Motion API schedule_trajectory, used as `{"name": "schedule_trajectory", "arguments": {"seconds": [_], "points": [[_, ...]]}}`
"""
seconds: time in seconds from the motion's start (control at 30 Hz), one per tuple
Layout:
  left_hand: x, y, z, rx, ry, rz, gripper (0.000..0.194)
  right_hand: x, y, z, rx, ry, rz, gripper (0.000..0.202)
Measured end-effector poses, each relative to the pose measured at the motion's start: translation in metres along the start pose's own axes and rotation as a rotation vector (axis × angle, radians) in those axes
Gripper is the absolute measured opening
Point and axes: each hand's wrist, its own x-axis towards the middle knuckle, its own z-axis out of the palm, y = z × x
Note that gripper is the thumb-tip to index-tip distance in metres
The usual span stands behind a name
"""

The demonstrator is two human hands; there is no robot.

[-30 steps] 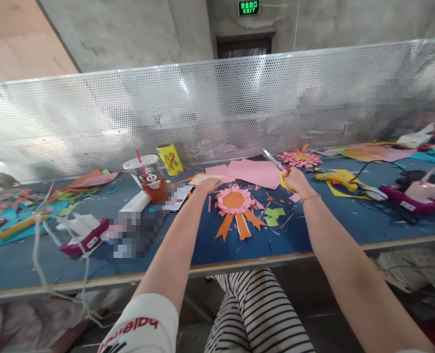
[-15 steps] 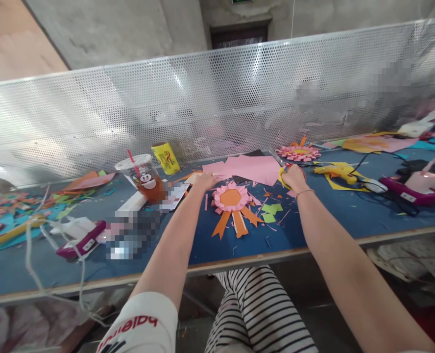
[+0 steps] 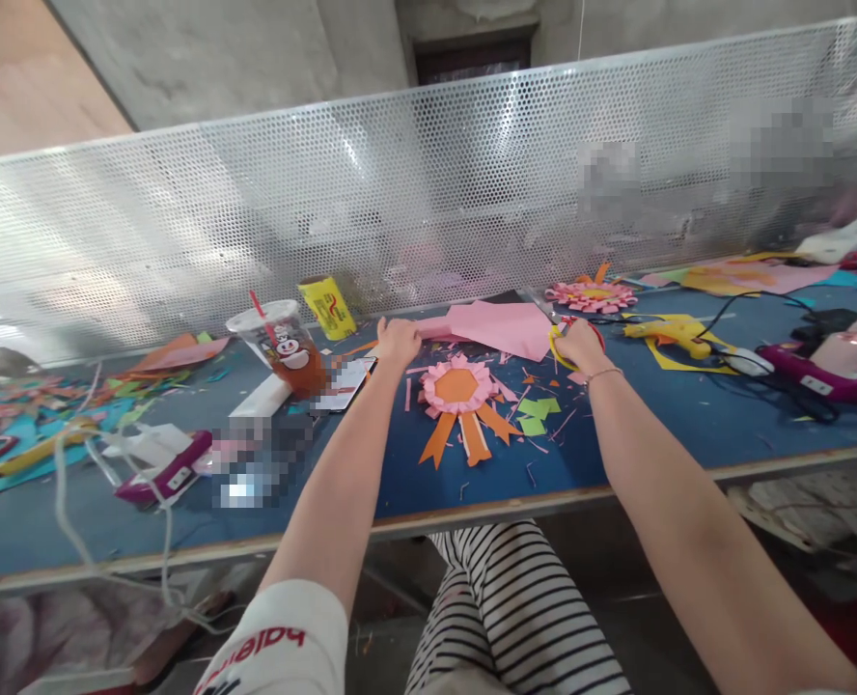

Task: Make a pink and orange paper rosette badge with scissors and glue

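My left hand [image 3: 400,342] is at the left end of some pink paper [image 3: 497,326], its fingers curled down at the paper's edge; the fingertips are partly hidden. My right hand [image 3: 580,346] grips scissors [image 3: 559,335] with yellow and red on the handles. Their blades point up and left, beside the right edge of the pink paper. Between my forearms lies a rosette [image 3: 456,386] with a pink pleated rim, an orange centre and orange tails. Green paper pieces [image 3: 537,415] and thin pink scraps are scattered to its right.
A drink cup [image 3: 284,347] with a red straw and a yellow packet [image 3: 327,309] stand at left. Another rosette [image 3: 592,295] lies at the back. A yellow glue gun [image 3: 660,333], cables and purple power strips [image 3: 823,372] are on the blue table. A perforated metal screen [image 3: 371,193] runs behind.
My left hand has moved slightly up and left to the end of the pink paper, which has shifted a little. My right hand stays nearly in place with the scissors.
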Motion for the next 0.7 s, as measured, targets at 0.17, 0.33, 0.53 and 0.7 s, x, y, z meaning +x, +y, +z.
{"name": "schedule_trajectory", "arguments": {"seconds": [0.17, 0.33, 0.53, 0.7], "points": [[0.013, -0.026, -0.056, -0.488, 0.541, -0.477, 0.021, -0.004, -0.013, -0.005, 0.12, 0.015, -0.102, 0.043], [-0.009, -0.052, -0.085, -0.61, 0.621, -0.526, 0.014, -0.014, -0.026, -0.015, 0.298, 0.024, -0.143, 0.039], [-0.049, -0.032, -0.065, -0.879, 0.451, -0.576, 0.009, -0.037, -0.052, -0.015, 0.661, -0.196, -0.302, 0.026], [-0.056, -0.009, -0.057, -1.297, 0.378, -0.479, 0.015, -0.048, -0.063, -0.005, 0.769, -0.323, -0.277, 0.028]]}}
